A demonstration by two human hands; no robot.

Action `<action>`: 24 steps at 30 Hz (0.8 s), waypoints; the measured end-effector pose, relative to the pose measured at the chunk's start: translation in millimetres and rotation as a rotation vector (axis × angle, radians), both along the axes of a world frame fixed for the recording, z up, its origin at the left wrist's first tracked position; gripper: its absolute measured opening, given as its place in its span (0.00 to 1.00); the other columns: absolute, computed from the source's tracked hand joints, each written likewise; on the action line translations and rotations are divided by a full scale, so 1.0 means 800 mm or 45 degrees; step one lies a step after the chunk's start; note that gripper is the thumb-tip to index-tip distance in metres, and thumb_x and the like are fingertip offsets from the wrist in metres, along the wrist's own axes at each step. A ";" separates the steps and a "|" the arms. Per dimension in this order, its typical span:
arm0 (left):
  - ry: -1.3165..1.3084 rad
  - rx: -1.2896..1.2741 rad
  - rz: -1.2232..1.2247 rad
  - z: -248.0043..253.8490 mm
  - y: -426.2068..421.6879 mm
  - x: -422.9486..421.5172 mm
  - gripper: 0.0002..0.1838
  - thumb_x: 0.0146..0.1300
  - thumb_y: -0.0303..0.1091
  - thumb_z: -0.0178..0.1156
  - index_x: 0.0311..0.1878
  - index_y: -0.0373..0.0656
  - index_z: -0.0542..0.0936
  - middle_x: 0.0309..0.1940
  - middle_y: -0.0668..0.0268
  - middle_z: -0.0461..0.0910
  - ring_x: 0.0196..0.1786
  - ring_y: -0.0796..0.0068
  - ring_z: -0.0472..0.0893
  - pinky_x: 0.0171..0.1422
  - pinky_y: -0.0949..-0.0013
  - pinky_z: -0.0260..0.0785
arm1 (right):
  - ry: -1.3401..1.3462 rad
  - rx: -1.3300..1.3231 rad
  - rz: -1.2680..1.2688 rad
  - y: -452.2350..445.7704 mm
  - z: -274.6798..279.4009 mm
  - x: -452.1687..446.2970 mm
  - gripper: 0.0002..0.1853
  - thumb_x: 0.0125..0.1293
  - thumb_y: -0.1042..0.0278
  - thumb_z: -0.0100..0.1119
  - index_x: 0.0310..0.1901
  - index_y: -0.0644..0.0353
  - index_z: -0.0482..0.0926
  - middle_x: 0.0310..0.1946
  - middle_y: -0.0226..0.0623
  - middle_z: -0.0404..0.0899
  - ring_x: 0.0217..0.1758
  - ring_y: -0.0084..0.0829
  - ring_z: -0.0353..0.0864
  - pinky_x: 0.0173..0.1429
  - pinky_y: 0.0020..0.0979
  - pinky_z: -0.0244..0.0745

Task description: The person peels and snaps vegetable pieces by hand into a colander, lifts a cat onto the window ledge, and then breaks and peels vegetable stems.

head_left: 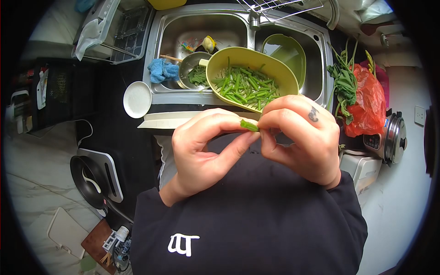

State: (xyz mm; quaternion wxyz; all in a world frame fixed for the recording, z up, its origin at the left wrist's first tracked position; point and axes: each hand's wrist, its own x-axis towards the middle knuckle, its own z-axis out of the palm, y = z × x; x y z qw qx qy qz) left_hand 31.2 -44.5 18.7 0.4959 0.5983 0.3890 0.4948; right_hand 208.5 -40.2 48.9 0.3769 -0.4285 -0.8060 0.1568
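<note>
Between my fingertips is a short piece of green vegetable stem (249,125), held in front of my chest. My left hand (201,149) pinches its left end with thumb and forefinger. My right hand (305,137) is closed at the other end, with its fingers curled and the fingertips partly hidden. Just beyond my hands, a yellow-green colander (282,73) rests over the double sink, holding many cut green stems (243,85). To its left sits a metal bowl (187,66) with green leafy scraps (198,76) in it.
The steel sink (204,25) holds a green basin (293,52) on the right. A blue cloth (163,70) and white plate (137,99) are at left. Leafy greens (344,85), a red plastic bag (366,103) and a cooker (389,137) stand right. A frying pan (87,181) lies lower left.
</note>
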 end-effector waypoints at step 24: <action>-0.539 -0.300 -0.125 0.002 -0.002 -0.007 0.10 0.57 0.15 0.63 0.43 0.30 0.80 0.43 0.55 0.81 0.47 0.69 0.82 0.56 0.69 0.75 | 0.211 -0.225 0.100 0.003 0.011 0.004 0.11 0.46 0.85 0.65 0.34 0.62 0.81 0.30 0.36 0.80 0.31 0.30 0.81 0.34 0.27 0.76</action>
